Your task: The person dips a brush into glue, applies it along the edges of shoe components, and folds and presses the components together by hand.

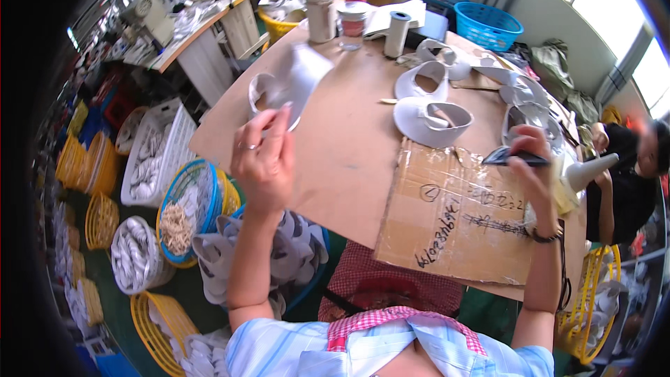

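Observation:
My left hand [263, 160] is raised over the left part of the table, thumb and fingers pinched at the lower edge of a white shoe upper [305, 77]. Motion smears that upper, so its outline is unclear. Above the cardboard, my right hand [534, 160] grips a dark flat tool [499, 157]; its exact kind does not show. Two more white shoe uppers, a nearer one [419, 123] and a farther one [407, 82], rest on the table between my hands. Beside my right hand lies a grey cone-shaped piece [593, 170].
A flattened cardboard sheet [447, 202] covers the near right of the table [342, 153]. Cans, a jar [352, 24] and a white roll [397, 35] stand at the back. Baskets of white pieces, including a white crate [174, 143], crowd the left floor. Another person [621, 195] is at right.

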Available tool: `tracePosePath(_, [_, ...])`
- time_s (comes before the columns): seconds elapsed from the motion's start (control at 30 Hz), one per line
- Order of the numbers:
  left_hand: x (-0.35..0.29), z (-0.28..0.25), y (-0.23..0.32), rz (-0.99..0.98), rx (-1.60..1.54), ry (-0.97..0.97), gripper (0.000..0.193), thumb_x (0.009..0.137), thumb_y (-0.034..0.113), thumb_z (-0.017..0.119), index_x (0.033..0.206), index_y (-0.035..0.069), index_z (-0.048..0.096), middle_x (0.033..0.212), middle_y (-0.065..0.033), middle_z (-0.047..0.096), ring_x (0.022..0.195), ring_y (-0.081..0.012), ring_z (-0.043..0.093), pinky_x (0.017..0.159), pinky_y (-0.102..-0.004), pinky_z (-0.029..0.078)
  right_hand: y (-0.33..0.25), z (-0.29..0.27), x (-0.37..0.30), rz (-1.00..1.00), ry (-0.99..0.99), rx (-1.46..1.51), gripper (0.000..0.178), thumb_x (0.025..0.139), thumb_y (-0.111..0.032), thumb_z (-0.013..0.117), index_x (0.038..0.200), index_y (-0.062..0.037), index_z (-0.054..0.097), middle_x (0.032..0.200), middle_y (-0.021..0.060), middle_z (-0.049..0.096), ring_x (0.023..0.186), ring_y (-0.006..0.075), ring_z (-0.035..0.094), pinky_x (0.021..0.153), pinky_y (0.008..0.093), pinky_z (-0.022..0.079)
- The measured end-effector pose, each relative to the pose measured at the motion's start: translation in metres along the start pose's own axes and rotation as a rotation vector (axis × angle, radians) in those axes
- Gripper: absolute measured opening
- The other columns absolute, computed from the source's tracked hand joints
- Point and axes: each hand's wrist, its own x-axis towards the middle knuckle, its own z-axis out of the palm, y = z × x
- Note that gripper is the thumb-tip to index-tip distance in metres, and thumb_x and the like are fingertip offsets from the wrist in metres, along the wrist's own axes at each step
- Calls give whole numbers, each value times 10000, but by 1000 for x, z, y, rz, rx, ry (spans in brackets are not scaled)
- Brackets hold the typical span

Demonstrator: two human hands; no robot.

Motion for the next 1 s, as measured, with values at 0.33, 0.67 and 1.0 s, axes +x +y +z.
tracePosePath(0.33, [-82, 49, -30, -29, 76, -385, 511, 772, 205, 775, 1230, 39, 621, 1148, -121, 640, 1041, -327, 596, 940, -427, 472, 67, 72, 70, 24, -365, -936, 272, 736, -256, 653, 911, -48, 676, 849, 191, 690, 849, 360, 672, 792, 442, 521])
tracePosePath(0.67, [-37, 67, 152, -155, -622, -480, 1267, 587, 367, 905, 1530, 96, 103, 1560, -260, 81, 1436, -493, 83, 1131, -616, 168, -26, 17, 7, 606, -691, 126, 328, 747, -302, 697, 697, 19, 648, 655, 5, 572, 584, 105, 526, 538, 251, 407])
tracePosePath(1.0, [-35, 80, 154, -243, -870, -905, 309, 760, 107, 798, 1044, 49, 691, 938, -92, 663, 845, -154, 635, 731, -281, 506, 28, -30, -25, 728, -880, 507, 183, 833, -118, 608, 675, -27, 608, 617, -41, 499, 536, 28, 456, 495, 206, 332])
